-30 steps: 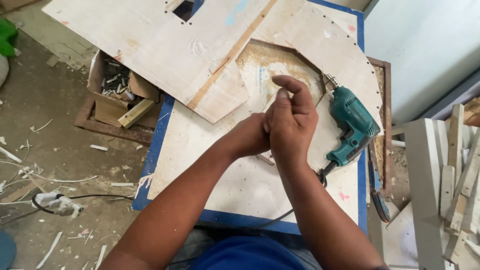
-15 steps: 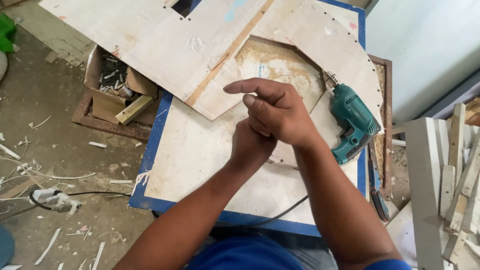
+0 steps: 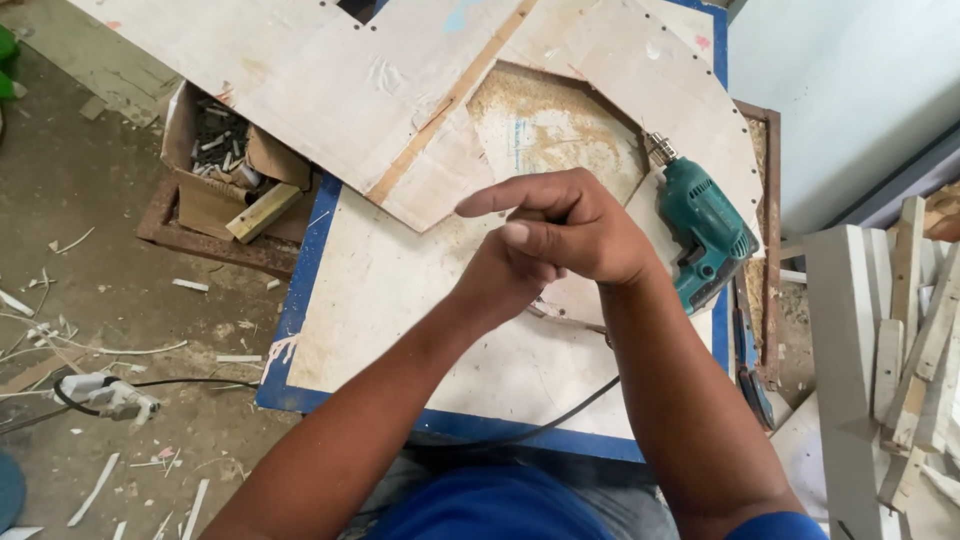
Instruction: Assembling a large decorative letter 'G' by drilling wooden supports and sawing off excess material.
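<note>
Head view: my hands meet just left of the green drill [image 3: 704,232].
My right hand [image 3: 575,235] curls over my left hand [image 3: 505,275]; whether either grip pinches anything, I cannot tell. Drill lies untouched on the table [image 3: 400,330].

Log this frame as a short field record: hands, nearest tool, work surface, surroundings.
right hand: right hand loosely curled, laid over the left, index finger pointing left
left hand: left hand mostly hidden beneath the right; any held item cannot be told
nearest tool: teal electric drill lying on its side, right of the hands, untouched
work surface: blue-edged table carrying pale plywood panels
floor left: open cardboard box of scraps
right side: pale wood offcuts
</note>
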